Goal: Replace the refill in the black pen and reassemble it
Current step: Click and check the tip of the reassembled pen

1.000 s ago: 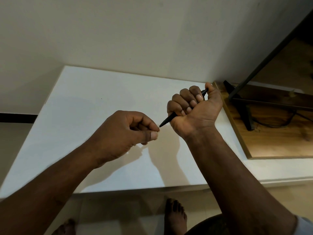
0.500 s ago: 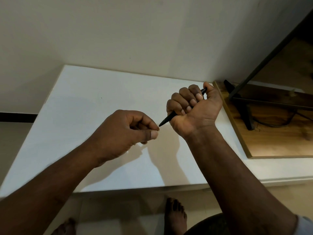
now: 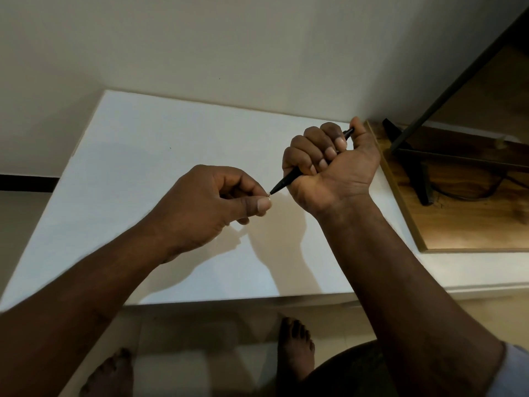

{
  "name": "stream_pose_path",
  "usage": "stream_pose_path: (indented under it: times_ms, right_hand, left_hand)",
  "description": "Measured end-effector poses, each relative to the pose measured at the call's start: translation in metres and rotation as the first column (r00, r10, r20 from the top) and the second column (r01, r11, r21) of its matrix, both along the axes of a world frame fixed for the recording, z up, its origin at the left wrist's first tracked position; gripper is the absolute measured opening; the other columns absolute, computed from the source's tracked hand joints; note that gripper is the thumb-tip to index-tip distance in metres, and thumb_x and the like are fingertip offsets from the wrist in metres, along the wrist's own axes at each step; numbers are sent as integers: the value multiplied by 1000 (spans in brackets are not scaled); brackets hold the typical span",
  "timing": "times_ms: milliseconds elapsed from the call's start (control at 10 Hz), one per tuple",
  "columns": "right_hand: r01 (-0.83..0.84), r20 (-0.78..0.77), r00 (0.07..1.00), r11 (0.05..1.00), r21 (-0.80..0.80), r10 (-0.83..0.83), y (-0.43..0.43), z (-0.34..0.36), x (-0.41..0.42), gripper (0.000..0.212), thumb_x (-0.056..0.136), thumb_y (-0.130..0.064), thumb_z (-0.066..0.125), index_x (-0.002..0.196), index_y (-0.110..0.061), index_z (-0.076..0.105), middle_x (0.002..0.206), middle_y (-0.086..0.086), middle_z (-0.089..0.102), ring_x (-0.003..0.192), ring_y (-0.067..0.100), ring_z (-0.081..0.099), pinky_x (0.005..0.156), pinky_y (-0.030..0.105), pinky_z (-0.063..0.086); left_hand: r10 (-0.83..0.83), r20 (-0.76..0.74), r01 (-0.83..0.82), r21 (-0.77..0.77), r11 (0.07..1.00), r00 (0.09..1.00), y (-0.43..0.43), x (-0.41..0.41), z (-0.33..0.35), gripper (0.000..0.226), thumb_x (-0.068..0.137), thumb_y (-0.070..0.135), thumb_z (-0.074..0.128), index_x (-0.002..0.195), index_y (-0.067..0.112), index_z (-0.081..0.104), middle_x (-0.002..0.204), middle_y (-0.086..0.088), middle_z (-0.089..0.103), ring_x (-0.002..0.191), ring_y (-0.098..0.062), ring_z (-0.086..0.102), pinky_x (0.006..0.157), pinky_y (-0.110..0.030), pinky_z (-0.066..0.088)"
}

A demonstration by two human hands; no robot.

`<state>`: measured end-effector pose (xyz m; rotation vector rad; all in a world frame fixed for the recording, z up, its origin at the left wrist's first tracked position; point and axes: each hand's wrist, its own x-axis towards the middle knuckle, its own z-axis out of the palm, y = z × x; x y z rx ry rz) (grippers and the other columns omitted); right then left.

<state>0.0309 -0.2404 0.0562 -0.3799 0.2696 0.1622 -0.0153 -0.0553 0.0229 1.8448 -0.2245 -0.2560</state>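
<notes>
My right hand (image 3: 332,167) is a closed fist around the black pen (image 3: 286,181), held above the white table (image 3: 143,156). The pen's top end sticks out by my thumb and its pointed tip aims down-left. A small metal point shows at that tip. My left hand (image 3: 211,207) pinches thumb and forefinger right at this point, touching it. The fist hides most of the pen barrel. I cannot tell whether the left fingers hold the refill tip itself.
A wooden board (image 3: 463,213) lies at the right with a black stand leg (image 3: 412,164) and a dark cable on it. A wall rises behind the table. My bare feet (image 3: 294,345) are on the floor below the front edge.
Almost nothing has moved. My left fingertips stay pinched at the pen tip, and a tiny metal point now shows there.
</notes>
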Motion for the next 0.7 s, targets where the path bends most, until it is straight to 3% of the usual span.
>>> stream_pose_path:
  times_ms: [200, 600, 700]
  right_hand:
    - [5, 6, 1000, 1000, 9, -5, 0, 0, 1, 48, 98, -39, 42, 55, -19, 33, 48, -6, 23, 36, 10, 20, 40, 21, 14]
    - [7, 11, 1000, 1000, 6, -7, 0, 1, 2, 48, 98, -40, 42, 56, -19, 33, 48, -6, 23, 36, 10, 20, 40, 21, 15]
    - [6, 9, 1000, 1000, -4, -6, 0, 1, 1, 47, 98, -38, 42, 56, -19, 33, 49, -6, 23, 37, 11, 19, 40, 21, 15]
  left_hand:
    - [8, 30, -9, 20, 1000, 1000, 0, 0, 0, 32, 72, 61, 69, 87, 34, 79, 85, 17, 81, 76, -5, 76, 57, -8, 48]
    - [15, 35, -16, 30, 999, 999, -1, 2, -1, 35, 71, 64, 68, 87, 34, 78, 85, 17, 81, 76, -4, 76, 59, -11, 49]
    - [25, 26, -26, 32, 999, 999, -1, 2, -2, 31, 75, 61, 69, 86, 33, 79, 85, 16, 81, 76, -6, 76, 64, -20, 49]
